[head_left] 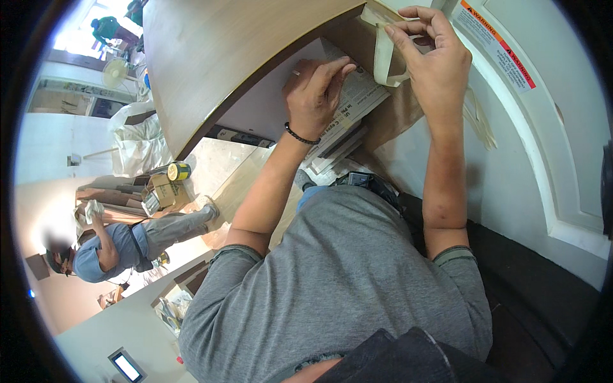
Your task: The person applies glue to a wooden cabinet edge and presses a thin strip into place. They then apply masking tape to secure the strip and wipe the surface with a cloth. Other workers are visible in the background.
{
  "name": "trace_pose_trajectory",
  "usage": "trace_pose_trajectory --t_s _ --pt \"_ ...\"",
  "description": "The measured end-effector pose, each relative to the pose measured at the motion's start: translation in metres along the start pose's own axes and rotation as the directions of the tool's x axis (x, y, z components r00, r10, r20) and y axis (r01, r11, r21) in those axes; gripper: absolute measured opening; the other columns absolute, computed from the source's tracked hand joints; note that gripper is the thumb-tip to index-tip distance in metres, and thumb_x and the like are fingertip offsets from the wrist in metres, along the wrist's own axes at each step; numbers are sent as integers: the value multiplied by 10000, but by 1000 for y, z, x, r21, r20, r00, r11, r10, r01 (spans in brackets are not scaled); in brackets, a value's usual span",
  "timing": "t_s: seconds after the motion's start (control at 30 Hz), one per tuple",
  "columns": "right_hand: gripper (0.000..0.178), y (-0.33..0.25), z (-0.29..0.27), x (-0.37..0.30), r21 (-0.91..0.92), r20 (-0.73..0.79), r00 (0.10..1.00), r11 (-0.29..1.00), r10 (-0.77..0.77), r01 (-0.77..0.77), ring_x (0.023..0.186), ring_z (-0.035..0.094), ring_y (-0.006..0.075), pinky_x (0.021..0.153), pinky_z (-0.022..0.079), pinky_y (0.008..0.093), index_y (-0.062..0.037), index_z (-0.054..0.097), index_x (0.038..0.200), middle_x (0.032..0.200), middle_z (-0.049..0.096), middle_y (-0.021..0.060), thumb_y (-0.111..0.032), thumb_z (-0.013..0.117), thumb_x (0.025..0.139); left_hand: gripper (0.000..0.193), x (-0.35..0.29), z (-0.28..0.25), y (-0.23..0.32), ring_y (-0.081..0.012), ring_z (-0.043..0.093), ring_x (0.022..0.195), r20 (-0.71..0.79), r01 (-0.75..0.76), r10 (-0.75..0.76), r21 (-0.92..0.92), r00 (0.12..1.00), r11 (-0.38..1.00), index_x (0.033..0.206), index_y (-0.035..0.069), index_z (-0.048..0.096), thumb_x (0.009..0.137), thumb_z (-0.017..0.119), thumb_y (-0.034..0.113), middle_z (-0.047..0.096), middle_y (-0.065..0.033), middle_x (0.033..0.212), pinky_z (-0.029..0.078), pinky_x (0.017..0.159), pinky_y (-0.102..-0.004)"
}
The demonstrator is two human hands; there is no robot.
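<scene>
My right hand point(439, 64) pinches a strip of cream masking tape point(382, 59) between thumb and fingers at the upper right. The strip hangs down and curls at its lower end. To its left, my left hand point(316, 92) is closed with thumb and fingertips together; I cannot make out anything between them. A dark bead bracelet point(300, 134) is on that wrist. Both hands are over newspaper sheets point(357, 96) and brown paper point(389, 124), below the edge of a light wooden panel point(242, 51).
A pale curved panel with warning labels point(501, 48) stands close on my right, with thin pale strips point(479, 118) hanging against it. At the left are a person in blue point(115, 249), a cardboard box point(167, 191), a yellow tin point(179, 171) and plastic sheeting point(137, 140).
</scene>
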State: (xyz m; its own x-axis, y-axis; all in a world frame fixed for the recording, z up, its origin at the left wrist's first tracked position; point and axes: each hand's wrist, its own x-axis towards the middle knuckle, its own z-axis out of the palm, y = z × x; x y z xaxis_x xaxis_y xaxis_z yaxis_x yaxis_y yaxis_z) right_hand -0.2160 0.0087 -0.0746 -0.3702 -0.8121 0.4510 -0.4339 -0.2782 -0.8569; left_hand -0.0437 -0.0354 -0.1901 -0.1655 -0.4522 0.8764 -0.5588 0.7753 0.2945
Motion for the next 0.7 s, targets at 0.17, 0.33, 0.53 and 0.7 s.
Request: trace_pose_trajectory --t_s 0.17,0.33,0.53,0.7 --pt "242 31 -8 1 -129 -53 993 987 -105 97 833 689 95 812 548 260 -34 711 1103 916 766 51 -67 795 878 183 4 0 -14 -179 678 731 52 -42 42 -2 998 999 1026 86 757 855 824 91 754 -61 893 542 633 -298" --pt "234 26 -11 -8 -119 -104 978 978 -183 170 859 700 128 814 551 274 -36 721 1088 949 760 66 -51 795 866 187 2 -1 -20 -202 694 757 77 -49 52 -39 996 998 1034 85 755 858 818 78 753 -73 897 555 667 -322" --pt "200 33 -18 -45 -211 17 946 924 -324 320 911 713 165 844 561 313 -34 754 1058 996 763 77 -37 795 862 231 -1 -29 6 -239 705 764 151 72 -56 -104 987 992 1083 85 740 863 806 103 733 -82 887 564 676 -339" --pt "189 39 -9 -75 -98 143 967 969 -211 226 912 695 171 848 552 311 -19 752 1035 991 756 79 -25 812 856 236 -45 -82 24 -213 679 717 -1 96 -96 -106 995 990 1071 79 748 843 805 63 726 -73 864 516 632 -317"
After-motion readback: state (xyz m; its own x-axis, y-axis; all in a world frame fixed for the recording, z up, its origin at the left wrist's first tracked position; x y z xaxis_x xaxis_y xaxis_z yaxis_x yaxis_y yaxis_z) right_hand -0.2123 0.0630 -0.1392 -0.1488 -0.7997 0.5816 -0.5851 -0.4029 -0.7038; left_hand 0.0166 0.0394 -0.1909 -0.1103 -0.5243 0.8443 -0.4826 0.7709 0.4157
